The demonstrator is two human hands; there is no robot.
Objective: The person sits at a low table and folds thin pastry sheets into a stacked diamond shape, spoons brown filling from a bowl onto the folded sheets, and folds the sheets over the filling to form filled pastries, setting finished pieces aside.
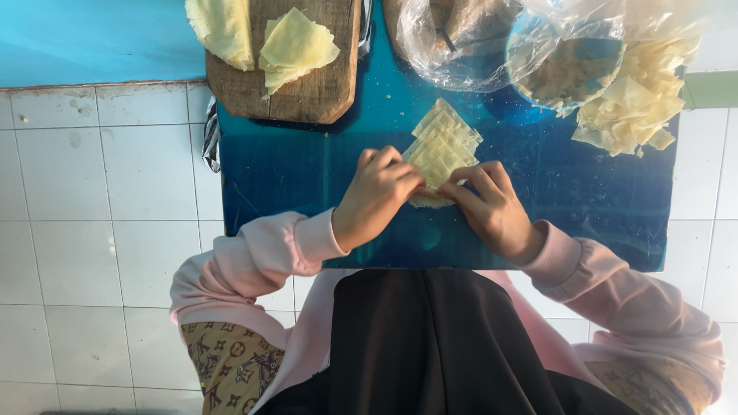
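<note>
- wooden board (307, 96) top left on blue table (307, 177), two yellow dough sheets on it
- left hand (375, 196) fingers pinching near edge of wrapper stack (440, 150), table centre
- right hand (492, 206) fingers pinching same edge
- pile of wrappers (638, 100) top right

Wooden cutting board (307, 96) at the far left of my blue worktop (307, 177), 2 pale dough pieces (296, 48) on it. Clear plastic bag (461, 38) far centre. Loose heap of thin pastry sheets (642, 100) far right. White tiled floor (100, 215) around.
</note>
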